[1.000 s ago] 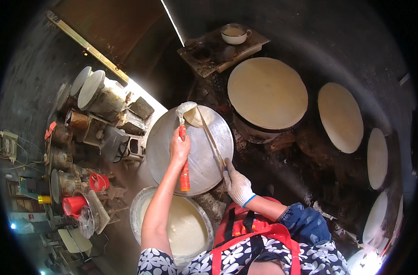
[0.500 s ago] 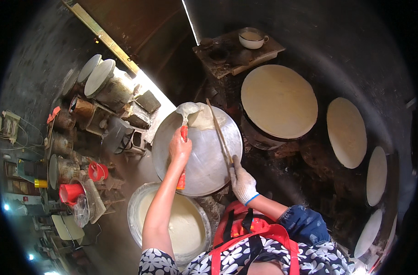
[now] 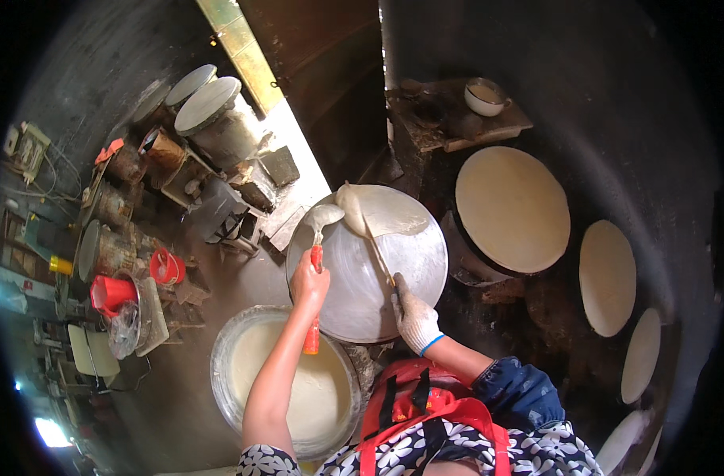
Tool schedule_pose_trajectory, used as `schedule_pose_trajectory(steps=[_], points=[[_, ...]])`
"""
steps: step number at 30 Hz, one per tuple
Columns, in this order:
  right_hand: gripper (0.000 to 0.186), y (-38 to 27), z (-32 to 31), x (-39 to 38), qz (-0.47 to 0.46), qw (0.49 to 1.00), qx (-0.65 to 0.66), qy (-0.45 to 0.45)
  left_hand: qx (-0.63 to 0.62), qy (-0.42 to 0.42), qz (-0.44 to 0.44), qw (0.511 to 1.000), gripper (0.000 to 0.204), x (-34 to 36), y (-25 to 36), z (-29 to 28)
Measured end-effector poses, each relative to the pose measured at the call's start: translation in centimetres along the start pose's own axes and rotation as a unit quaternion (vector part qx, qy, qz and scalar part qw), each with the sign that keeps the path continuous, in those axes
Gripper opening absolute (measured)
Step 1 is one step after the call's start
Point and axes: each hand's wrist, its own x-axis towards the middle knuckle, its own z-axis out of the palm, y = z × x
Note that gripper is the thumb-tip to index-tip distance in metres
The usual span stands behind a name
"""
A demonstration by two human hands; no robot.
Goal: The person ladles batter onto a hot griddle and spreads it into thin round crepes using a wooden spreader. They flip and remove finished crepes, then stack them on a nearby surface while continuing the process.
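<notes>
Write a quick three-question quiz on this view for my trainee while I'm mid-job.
1. Multiple choice: what does the bare left hand hold?
A) a white cup
B) a red-handled ladle
C) a red bucket
2. True or false: the gloved right hand grips a thin stick.
3. Short answer: on which part of the round metal plate beneath the ladle does the pale batter lie?

Key: 1. B; 2. True; 3. the far part, away from the person.

My left grip is wrapped round the red-handled ladle, its bowl over the metal griddle. My gloved right grip holds a thin stick reaching to the pale batter there. A tub of creamy liquid sits under my left forearm.
</notes>
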Motion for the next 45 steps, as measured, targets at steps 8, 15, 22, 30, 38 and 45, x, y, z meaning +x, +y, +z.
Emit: schedule_pose_trajectory(steps=[8,15,22,30,38,45], points=[[0.052,1.9,-2.9,0.0,-0.085,0.992,-0.051,-0.083,-0.073,0.059,-0.089,0.992,0.04,-7.3,-6.6,-3.5],[0.049,2.0,-3.2,6.4,-0.025,0.996,-0.031,-0.078,-0.153,0.078,-0.132,0.976,0.041,-7.7,-6.4,-3.2],[0.054,2.9,-7.5,2.9,-0.193,0.943,-0.122,-0.243,-0.235,0.083,-0.174,0.953,0.038,-3.5,-2.3,-1.8],[0.054,6.7,-5.8,3.0,-0.125,0.989,-0.063,-0.049,-0.01,0.177,-0.073,0.982,0.038,-5.7,-5.7,1.8],[0.059,7.5,-7.4,3.8,-0.295,0.91,-0.175,-0.233,-0.055,0.127,-0.169,0.976,0.045,-17.4,-0.3,-1.5],[0.055,6.1,-7.3,12.1,-0.291,0.92,-0.179,-0.19,-0.04,0.197,-0.168,0.965,0.049,-23.8,2.1,0.0]])
